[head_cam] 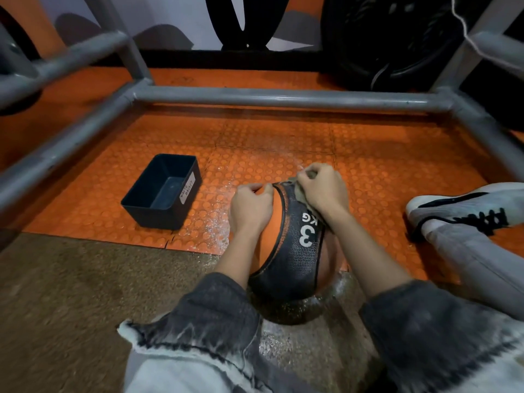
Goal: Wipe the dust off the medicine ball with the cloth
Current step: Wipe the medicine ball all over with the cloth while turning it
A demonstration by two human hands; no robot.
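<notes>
I find the medicine ball on the floor between my forearms, left hand curled over its side, right hand gripping the cloth against its top.

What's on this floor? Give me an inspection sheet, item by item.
Surface: orange studded mat meeting brown carpet; white dust scattered beside the ball.
Job's things: medicine ball marked 3 KG, on the floor; cloth against its top.
Clutter: black bin, nothing visible inside, left of the ball.
Hands: left hand curled over the ball's top; right hand grips the cloth.
Cables: white cord hanging at top right.
Surroundings: grey metal frame over the mat; shoe at right.
</notes>
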